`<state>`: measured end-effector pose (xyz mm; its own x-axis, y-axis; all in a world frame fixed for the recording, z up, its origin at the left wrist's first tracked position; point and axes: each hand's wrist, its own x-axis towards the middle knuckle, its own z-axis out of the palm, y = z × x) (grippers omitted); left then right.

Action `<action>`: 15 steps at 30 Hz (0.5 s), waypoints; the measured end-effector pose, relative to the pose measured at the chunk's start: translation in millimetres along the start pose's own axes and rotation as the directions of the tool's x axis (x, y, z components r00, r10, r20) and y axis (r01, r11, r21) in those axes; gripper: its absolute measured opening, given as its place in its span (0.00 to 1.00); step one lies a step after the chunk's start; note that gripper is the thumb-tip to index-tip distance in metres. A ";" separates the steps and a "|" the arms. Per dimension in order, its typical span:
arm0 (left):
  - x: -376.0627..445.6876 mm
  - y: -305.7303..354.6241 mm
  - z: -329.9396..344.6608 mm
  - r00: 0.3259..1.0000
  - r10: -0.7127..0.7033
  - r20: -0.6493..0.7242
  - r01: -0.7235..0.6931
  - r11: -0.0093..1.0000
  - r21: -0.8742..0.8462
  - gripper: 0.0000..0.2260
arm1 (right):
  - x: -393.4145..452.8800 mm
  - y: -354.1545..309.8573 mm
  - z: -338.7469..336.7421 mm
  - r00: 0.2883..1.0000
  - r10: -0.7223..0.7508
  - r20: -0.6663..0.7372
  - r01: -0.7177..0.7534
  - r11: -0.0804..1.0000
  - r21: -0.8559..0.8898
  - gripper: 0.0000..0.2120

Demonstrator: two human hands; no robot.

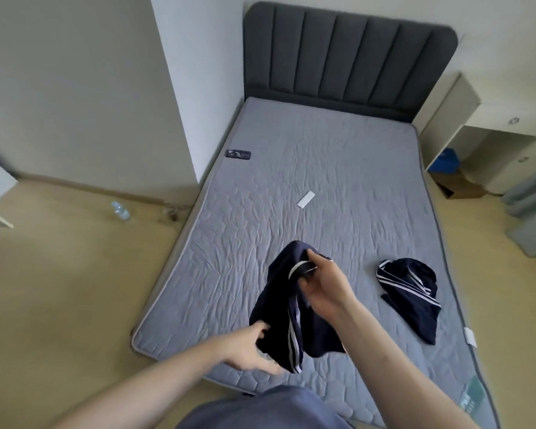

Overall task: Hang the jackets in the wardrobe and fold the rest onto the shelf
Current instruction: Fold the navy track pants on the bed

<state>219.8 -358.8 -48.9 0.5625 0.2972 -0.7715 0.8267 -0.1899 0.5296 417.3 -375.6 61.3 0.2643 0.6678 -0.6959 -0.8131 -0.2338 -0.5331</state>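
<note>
**Layout around the mattress**

A mattress is set with its far end against a headboard. One garment is held above the near part of the mattress: its upper end is gripped by the right hand, its lower left edge by the left hand. A second garment is laid on the mattress to the right of the first, well apart from it. A flat card is placed near the mattress middle, beyond both garments. A phone is placed at the mattress's left edge, farther back. On the floor left of the mattress a bottle is laid. Right of the mattress a cabinet is stood.
</note>
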 end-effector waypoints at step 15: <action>52.1 39.2 -25.0 0.808 -0.115 -0.578 -0.037 0.969 -0.245 0.15 | -48.8 -35.1 -10.4 0.966 -0.239 0.101 0.226 0.966 0.127 0.15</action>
<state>281.3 -327.4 -59.5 0.3530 0.8030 -0.4801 0.7774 0.0338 0.6281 438.4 -407.3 109.0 0.3976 0.7719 -0.4960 -0.7916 0.0152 -0.6109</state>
